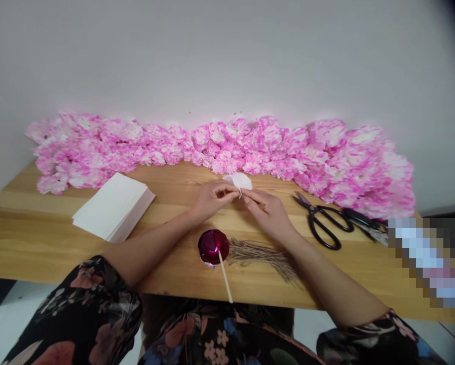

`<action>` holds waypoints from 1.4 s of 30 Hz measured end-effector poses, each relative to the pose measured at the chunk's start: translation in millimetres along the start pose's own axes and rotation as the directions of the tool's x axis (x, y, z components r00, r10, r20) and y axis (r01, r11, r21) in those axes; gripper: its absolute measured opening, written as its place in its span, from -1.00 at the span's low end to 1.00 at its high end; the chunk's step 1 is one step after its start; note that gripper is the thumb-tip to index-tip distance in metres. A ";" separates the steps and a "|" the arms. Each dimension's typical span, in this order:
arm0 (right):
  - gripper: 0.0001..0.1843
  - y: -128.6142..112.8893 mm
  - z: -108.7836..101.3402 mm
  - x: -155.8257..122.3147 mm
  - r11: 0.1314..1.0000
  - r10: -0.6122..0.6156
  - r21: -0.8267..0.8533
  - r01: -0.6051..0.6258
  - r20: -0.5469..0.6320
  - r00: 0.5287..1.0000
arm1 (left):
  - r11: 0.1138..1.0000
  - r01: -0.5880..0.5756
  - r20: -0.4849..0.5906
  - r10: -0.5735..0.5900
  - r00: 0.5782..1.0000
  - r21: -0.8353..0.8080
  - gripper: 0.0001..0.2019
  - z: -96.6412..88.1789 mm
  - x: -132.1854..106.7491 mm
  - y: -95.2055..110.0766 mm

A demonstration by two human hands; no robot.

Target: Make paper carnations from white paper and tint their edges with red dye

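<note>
Between my two hands is a small white paper flower (239, 181), its gathered base pinched by the fingertips. My left hand (213, 200) grips it from the left, thumb and fingers pressed together. From the right, my right hand (268, 212) closes on the same base. Below them sits a round dish of dark magenta liquid (210, 246), with a thin wooden stick (226, 280) resting in it and over its near rim. A bundle of brown twine ties (263, 253) lies beside the dish, partly under my right forearm.
A stack of white paper (113, 205) lies on the left of the wooden table (166, 258). Pink and white paper flowers (227, 144) line the back against the wall. Black-handled scissors (322, 220) and pliers (366, 225) lie at the right, near a pixelated patch.
</note>
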State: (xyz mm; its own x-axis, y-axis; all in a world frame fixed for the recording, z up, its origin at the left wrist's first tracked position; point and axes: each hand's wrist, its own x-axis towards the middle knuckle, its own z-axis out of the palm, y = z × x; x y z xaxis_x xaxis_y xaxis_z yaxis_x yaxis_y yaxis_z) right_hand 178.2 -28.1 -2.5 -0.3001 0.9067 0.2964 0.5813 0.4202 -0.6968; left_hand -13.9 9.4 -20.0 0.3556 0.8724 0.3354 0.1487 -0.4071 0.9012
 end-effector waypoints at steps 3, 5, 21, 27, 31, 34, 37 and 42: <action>-0.62 -0.2 2.3 -1.4 0.993 -0.050 -0.108 0.051 0.011 0.999 | 0.995 0.099 0.008 -0.099 0.995 -0.002 -0.83 1.7 -0.9 -2.6; -0.62 0.2 3.8 -2.3 0.984 -0.077 -0.157 0.079 0.017 0.997 | 0.989 0.147 0.007 -0.147 0.989 0.015 -0.85 2.5 -1.2 -3.5; -0.69 5.6 6.7 -0.5 0.985 -0.059 -0.161 0.055 -0.021 0.998 | 0.991 0.132 0.086 -0.134 0.987 0.022 -0.84 4.0 -3.0 -1.4; -0.71 3.7 9.3 -1.4 0.983 -0.070 -0.171 0.069 0.004 0.998 | 0.989 0.134 0.091 -0.139 0.986 0.053 -0.86 4.8 -3.5 -6.8; -0.71 6.3 8.2 -0.6 0.985 -0.058 -0.163 0.052 -0.031 0.998 | 0.990 0.137 0.090 -0.140 0.986 0.041 -0.88 5.3 -2.8 -5.7; -0.74 6.8 5.6 0.1 0.985 -0.029 -0.171 0.009 -0.112 0.993 | 0.989 0.144 0.064 -0.146 0.987 0.038 -0.90 5.5 -2.2 -5.0; -0.83 4.1 3.7 0.3 0.980 -0.005 -0.197 -0.025 -0.149 0.989 | 0.988 0.147 0.048 -0.149 0.988 0.041 -0.91 5.1 -2.0 -3.4; -0.87 0.0 5.0 0.1 0.981 -0.017 -0.194 0.000 -0.089 0.996 | 0.984 0.164 0.068 -0.168 0.983 0.064 -0.88 4.0 -2.6 2.1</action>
State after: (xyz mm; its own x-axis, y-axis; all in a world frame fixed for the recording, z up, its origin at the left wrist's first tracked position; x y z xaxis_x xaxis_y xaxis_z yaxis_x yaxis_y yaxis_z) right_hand 174.4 -28.2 -5.7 -0.2413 0.8990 0.3655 0.7170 0.4190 -0.5571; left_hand -10.8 5.2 -20.1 0.3873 0.9080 0.1597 0.2637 -0.2751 0.9245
